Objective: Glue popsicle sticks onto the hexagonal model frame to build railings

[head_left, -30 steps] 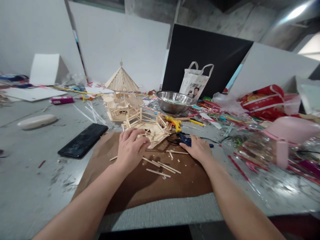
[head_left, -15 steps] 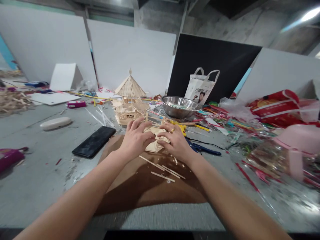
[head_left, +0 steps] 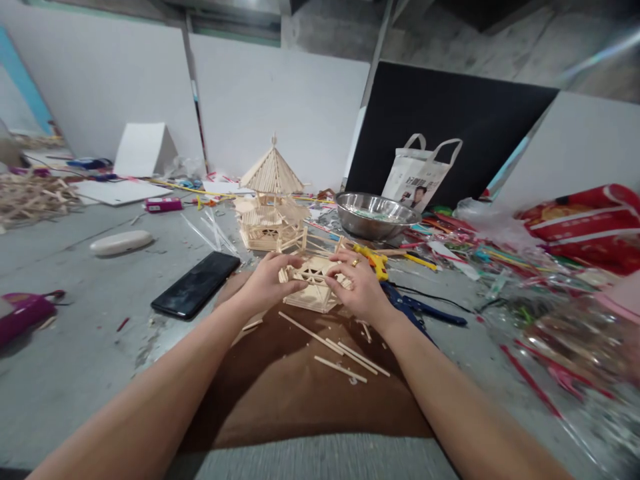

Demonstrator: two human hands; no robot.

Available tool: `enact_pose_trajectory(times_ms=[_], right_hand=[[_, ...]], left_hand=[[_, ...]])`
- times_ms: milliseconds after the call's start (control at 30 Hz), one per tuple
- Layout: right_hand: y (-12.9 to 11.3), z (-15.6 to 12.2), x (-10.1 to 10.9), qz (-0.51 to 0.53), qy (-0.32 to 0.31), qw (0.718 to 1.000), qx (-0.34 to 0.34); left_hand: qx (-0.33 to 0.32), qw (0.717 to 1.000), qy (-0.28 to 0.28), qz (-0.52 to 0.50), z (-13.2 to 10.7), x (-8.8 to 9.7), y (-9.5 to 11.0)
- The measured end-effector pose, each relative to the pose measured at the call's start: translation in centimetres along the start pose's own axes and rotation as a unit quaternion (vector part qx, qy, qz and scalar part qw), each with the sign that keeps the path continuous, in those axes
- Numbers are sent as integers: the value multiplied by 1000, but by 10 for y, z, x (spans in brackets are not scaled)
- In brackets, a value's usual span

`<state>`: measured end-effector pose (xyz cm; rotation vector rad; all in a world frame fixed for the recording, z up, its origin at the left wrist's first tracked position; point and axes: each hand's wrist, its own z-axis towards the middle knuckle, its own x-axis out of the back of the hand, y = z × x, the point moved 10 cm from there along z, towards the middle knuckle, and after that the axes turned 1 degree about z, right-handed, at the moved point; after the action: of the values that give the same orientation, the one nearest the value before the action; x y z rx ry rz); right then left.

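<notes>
A small wooden stick model (head_left: 311,303), six-sided with a flat base and lattice railing, stands on a brown sheet (head_left: 320,413). My left hand (head_left: 270,283) grips its left side, thumb at the railing and fingers curled behind. On the opposite side, my right hand (head_left: 361,285), with a ring, holds it between thumb and fingers. A thin horizontal strip shows between the two thumbs; whether it is loose or part of the railing I cannot tell. Several loose wooden sticks (head_left: 340,368) lie in front. Behind stands a finished-looking pavilion model (head_left: 273,177) with a pointed roof.
Left of the hands lie a black phone (head_left: 196,285) and a white oval case (head_left: 121,243). To the right are blue-handled pliers (head_left: 425,308), a yellow glue gun (head_left: 375,261) and a metal bowl (head_left: 375,227). Plastic scraps and a white bag (head_left: 415,177) lie beyond.
My hands have drawn slightly apart, so more of the model's railing shows between them. The whole view has shifted a little, moving things rightward in it.
</notes>
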<state>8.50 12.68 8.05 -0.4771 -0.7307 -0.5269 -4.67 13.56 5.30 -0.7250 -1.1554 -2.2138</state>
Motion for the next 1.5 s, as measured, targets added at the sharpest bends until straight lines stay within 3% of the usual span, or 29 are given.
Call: enact_pose_trajectory(times_ms=[133, 333, 1500], right_hand=[[-3, 2, -5, 11, 2, 1000, 7], [0, -1, -8, 30, 22, 999, 1], [4, -6, -13, 68, 32, 997, -14]], left_hand=[[39, 998, -7, -49, 0, -5, -6], [52, 998, 5, -44, -2, -4, -11], [28, 997, 50, -43, -1, -9, -16]])
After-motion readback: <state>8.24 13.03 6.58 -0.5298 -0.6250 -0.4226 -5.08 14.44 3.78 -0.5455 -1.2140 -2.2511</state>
